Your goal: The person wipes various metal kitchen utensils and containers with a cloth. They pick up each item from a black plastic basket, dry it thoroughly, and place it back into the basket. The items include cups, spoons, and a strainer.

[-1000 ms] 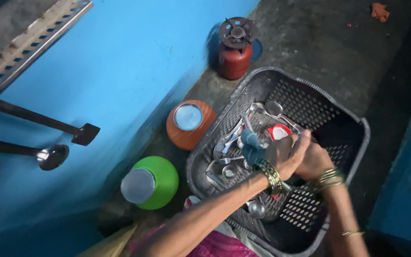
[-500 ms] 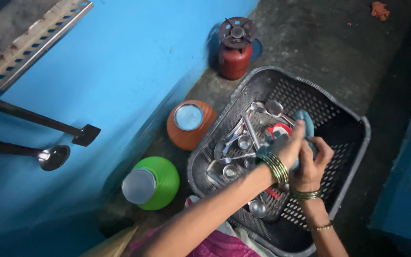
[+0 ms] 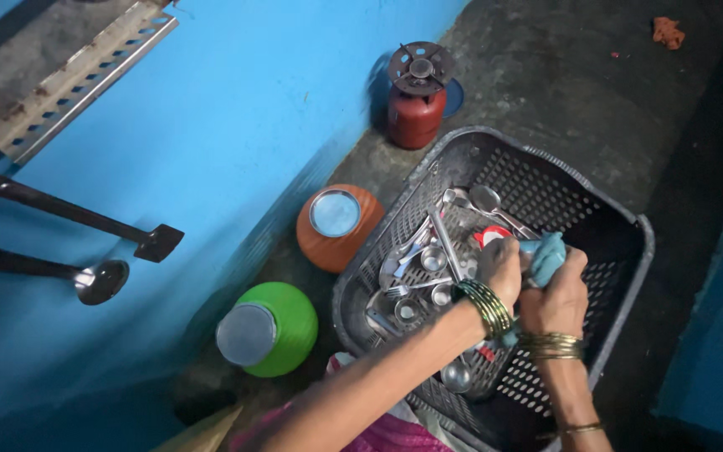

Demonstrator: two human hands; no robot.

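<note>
Head cam: you're gripping blue cloth [image 3: 547, 255] with both hands over grey basket [image 3: 546, 180]. Right hand [image 3: 558, 293] fingers clamping cloth; left hand [image 3: 502, 266] curling shut beside it, maybe pinching something, can't tell. Steel spoons [image 3: 428, 259] lying underneath.

1. Both hands now sit closer together over the grey basket [image 3: 621, 226], right hand [image 3: 556, 295] pressed beside left hand [image 3: 502, 269].
2. The blue cloth [image 3: 546, 255], earlier toward the basket's middle, is now bunched between them, nearer its right wall.
</note>
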